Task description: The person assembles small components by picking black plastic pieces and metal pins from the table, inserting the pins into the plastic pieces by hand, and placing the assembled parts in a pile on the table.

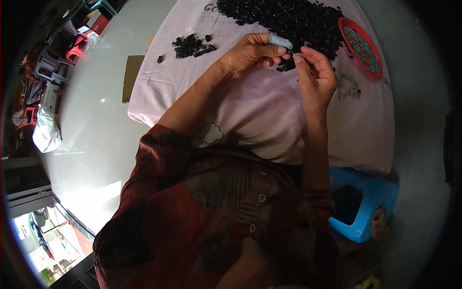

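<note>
Left hand [262,50] pinches 1 black piece [289,54] — right hand [315,74] pinched beside it, contents unclear; dark lettering [210,7] on pink cloth [163,91].

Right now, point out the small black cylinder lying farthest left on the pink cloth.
The lone black cylinder, left of the small heap of black pieces on the pink cloth; a gap separates it, while those cluster together.

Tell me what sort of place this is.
Probably a home room used for handwork: a pink printed cloth bears a heap of small black pieces, with a blue plastic stool and a grey chair nearby.
</note>
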Demonstrator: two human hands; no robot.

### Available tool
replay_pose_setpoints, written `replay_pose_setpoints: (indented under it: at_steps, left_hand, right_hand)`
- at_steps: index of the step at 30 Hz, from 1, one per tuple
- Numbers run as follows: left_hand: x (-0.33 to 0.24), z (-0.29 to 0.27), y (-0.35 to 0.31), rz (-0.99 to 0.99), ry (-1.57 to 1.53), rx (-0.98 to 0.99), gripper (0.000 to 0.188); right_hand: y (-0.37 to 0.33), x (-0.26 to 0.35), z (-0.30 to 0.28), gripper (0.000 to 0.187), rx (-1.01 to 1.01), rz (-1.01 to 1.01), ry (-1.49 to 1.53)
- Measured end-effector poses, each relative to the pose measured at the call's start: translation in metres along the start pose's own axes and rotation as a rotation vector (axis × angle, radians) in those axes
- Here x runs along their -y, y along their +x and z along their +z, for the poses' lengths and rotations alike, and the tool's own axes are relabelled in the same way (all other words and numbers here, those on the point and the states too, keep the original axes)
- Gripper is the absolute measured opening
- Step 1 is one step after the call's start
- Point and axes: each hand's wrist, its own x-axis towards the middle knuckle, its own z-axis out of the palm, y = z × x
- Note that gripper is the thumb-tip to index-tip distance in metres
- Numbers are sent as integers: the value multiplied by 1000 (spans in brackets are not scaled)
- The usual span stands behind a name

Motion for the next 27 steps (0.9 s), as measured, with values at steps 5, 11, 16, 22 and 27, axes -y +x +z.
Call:
replay_pose_setpoints:
  at_steps: [5, 11, 16, 22, 27]
  left_hand:
    - [1, 3, 0, -12, 47, -3, 12]
    - [1, 2, -1, 7, 158, -12, 12]
    - [6, 5, -1, 73, 279, -2, 11]
    - [15, 4, 2, 67, 290, -34, 12]
    - [12, 14, 0, -47, 283, -51, 15]
  right_hand:
    - [-1, -5, -2, 24, 18, -16, 11]
    - [-2, -5, -3, 25, 20, -9, -36]
    - [-7, -9, -4, 24, 42, -13, -74]
    - [-4, -17, -14, 23, 108, 15, -181]
    - [-6, -11, -23, 25, 189, 15, -266]
